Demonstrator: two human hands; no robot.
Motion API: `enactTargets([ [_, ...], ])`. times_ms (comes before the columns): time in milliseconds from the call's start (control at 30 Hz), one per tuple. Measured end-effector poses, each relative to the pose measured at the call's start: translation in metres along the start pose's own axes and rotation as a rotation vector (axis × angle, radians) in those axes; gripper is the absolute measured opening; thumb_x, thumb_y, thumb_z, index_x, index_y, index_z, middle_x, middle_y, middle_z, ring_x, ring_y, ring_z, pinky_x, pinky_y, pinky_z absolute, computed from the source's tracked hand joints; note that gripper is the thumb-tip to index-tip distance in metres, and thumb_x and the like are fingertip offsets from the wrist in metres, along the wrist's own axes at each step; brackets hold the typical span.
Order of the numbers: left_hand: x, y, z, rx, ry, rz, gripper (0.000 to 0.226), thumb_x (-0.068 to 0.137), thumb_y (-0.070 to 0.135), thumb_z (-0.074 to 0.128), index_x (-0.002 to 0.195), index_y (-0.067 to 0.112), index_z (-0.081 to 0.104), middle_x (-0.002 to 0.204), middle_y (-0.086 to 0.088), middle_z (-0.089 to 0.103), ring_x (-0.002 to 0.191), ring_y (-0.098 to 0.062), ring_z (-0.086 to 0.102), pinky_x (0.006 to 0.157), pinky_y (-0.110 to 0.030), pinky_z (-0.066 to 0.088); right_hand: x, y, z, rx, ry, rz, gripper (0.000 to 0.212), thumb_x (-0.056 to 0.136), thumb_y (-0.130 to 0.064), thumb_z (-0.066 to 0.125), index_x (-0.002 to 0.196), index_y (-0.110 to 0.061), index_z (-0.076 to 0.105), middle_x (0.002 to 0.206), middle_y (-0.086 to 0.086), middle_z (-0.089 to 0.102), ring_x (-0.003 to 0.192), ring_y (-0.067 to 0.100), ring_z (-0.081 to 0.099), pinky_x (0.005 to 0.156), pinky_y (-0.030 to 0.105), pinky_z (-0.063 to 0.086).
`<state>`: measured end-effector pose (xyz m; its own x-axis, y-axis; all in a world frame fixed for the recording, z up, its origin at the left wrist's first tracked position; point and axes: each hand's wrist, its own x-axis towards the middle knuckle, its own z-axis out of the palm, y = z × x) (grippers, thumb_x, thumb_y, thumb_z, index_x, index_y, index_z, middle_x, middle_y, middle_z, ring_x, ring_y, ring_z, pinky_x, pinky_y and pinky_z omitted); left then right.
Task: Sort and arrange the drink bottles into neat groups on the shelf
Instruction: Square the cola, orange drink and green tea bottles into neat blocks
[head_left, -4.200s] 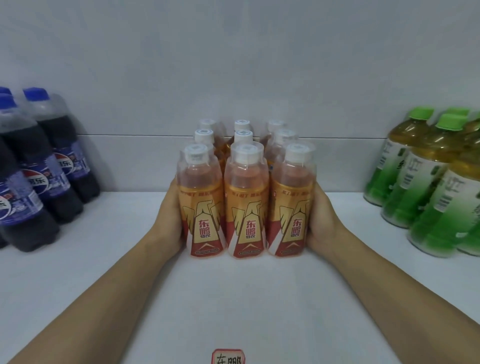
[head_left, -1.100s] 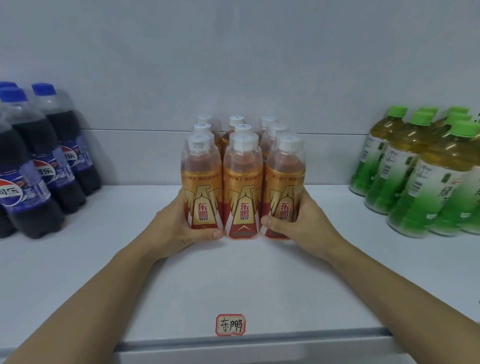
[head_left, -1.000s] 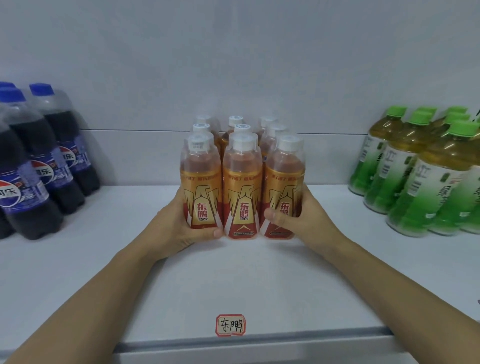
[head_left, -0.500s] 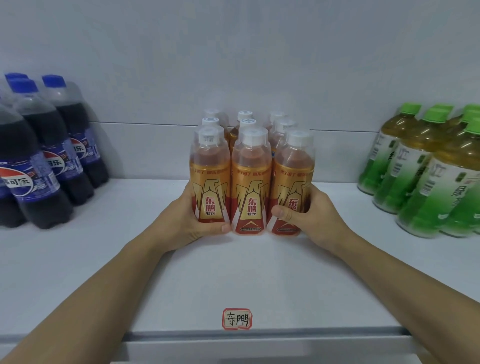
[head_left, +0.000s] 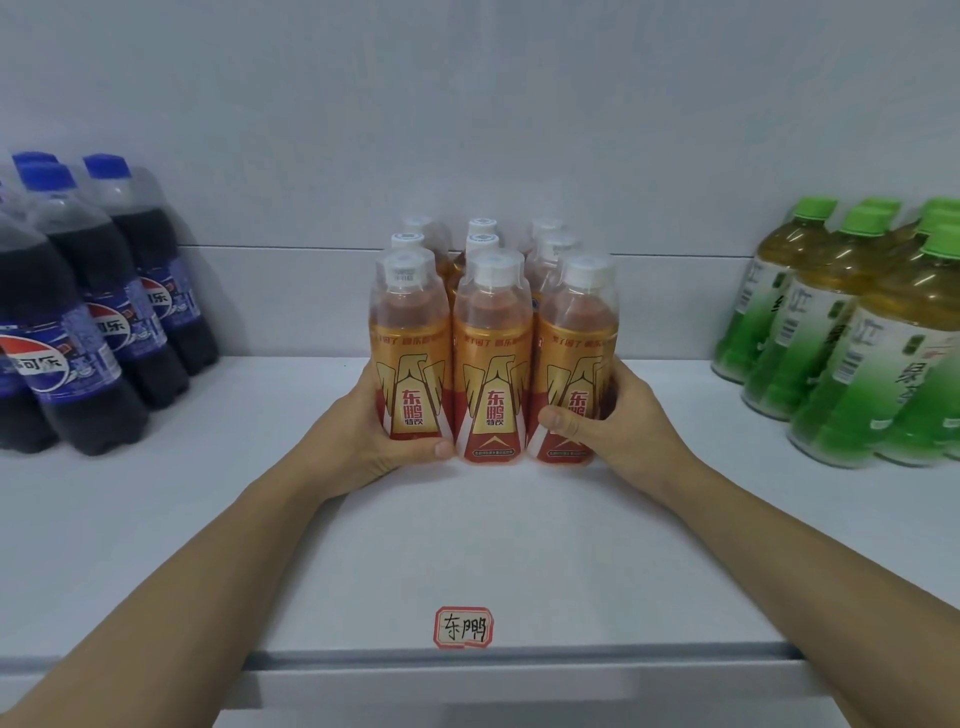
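Left hand (head_left: 382, 434) and right hand (head_left: 610, 423) pressed around a block of nine orange bottles (head_left: 492, 358) on the shelf (head_left: 467, 545), four visible cola bottles (head_left: 104, 306) left of the left hand, green tea bottles (head_left: 841, 338) right of the right hand, count unclear, one label sticker (head_left: 463, 627) nearer than both hands.

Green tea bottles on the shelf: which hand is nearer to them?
Right. The right hand grips the orange bottle block's side facing the green tea bottles; the left hand grips the far side.
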<state>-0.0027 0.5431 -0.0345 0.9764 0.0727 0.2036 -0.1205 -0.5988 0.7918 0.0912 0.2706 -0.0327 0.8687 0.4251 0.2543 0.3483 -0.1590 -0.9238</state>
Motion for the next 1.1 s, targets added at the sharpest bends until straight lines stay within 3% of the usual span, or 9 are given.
enactTargets([
  [200,-0.001,0.001,-0.001,-0.007,-0.007,0.004,0.087,0.069,0.04,0.094,0.141,0.035,0.045,0.126,0.018,0.068,0.116,-0.005,0.066,0.103,-0.039,0.053,-0.001,0.004,-0.003,-0.03,-0.05,0.006,0.077,0.068,-0.028,0.091,0.134,-0.027,0.051,0.122,-0.011,0.069,0.11,0.005,0.067,0.093,0.025,0.057],
  [333,-0.001,0.003,0.0,0.016,0.009,-0.016,0.08,0.07,0.042,0.092,0.135,0.042,0.047,0.118,0.028,0.068,0.109,0.004,0.066,0.095,-0.026,0.053,-0.001,0.007,0.0,-0.053,-0.107,0.007,0.069,0.077,-0.026,0.087,0.134,-0.032,0.048,0.121,-0.017,0.069,0.112,0.002,0.066,0.096,0.027,0.055],
  [433,-0.002,0.005,-0.001,0.02,0.004,-0.047,0.076,0.07,0.042,0.092,0.133,0.044,0.048,0.115,0.031,0.068,0.106,0.006,0.066,0.092,-0.023,0.053,0.0,0.004,0.005,-0.013,-0.131,-0.007,0.071,0.078,-0.023,0.084,0.136,-0.03,0.044,0.117,-0.024,0.069,0.11,-0.001,0.066,0.087,0.019,0.055],
  [567,-0.002,0.003,-0.005,0.007,-0.012,-0.065,0.07,0.072,0.036,0.092,0.131,0.037,0.055,0.116,0.02,0.072,0.107,-0.003,0.07,0.098,-0.037,0.056,-0.001,0.003,0.007,-0.004,-0.154,-0.019,0.079,0.074,-0.038,0.082,0.14,-0.031,0.04,0.121,-0.023,0.067,0.114,-0.001,0.064,0.095,0.025,0.054],
  [700,-0.004,0.006,-0.004,-0.007,-0.002,-0.078,0.067,0.072,0.032,0.092,0.129,0.036,0.057,0.114,0.019,0.073,0.106,-0.004,0.07,0.098,-0.035,0.056,0.0,0.005,0.006,-0.037,-0.157,-0.02,0.086,0.073,-0.049,0.08,0.145,-0.032,0.037,0.129,-0.02,0.064,0.12,0.001,0.061,0.106,0.036,0.051],
  [900,-0.01,0.017,-0.009,-0.001,-0.048,-0.098,0.072,0.068,0.032,0.094,0.13,0.034,0.056,0.114,0.02,0.073,0.107,-0.002,0.07,0.094,-0.029,0.055,-0.003,0.002,0.004,-0.031,-0.144,-0.025,0.088,0.074,-0.052,0.077,0.149,-0.031,0.036,0.128,-0.021,0.063,0.115,-0.007,0.061,0.102,0.024,0.052],
  [1000,-0.004,0.027,-0.019,-0.285,0.044,-0.151,0.053,0.099,0.034,0.065,0.147,0.019,0.047,0.139,0.006,0.065,0.127,-0.013,0.061,0.113,-0.042,0.045,-0.002,-0.005,-0.009,0.254,0.004,-0.002,0.107,0.069,-0.084,0.063,0.157,-0.036,0.026,0.148,-0.013,0.052,0.133,0.003,0.052,0.11,0.031,0.044],
  [1033,0.0,0.027,-0.024,-0.466,0.103,-0.225,0.061,0.105,0.048,0.045,0.154,0.012,0.038,0.152,-0.002,0.054,0.139,-0.02,0.052,0.121,-0.045,0.035,0.002,-0.008,-0.014,0.353,0.057,0.017,0.109,0.065,-0.091,0.056,0.156,-0.04,0.026,0.152,-0.01,0.048,0.137,0.007,0.049,0.113,0.036,0.04],
  [1100,0.012,0.018,-0.032,-0.8,0.162,-0.314,0.096,0.092,0.082,0.023,0.161,0.015,0.027,0.161,-0.006,0.04,0.147,-0.026,0.041,0.126,-0.051,0.022,0.022,-0.007,-0.019,0.447,0.1,0.093,0.1,0.074,-0.09,0.045,0.156,-0.035,0.032,0.154,-0.004,0.046,0.141,0.014,0.045,0.117,0.045,0.034],
])
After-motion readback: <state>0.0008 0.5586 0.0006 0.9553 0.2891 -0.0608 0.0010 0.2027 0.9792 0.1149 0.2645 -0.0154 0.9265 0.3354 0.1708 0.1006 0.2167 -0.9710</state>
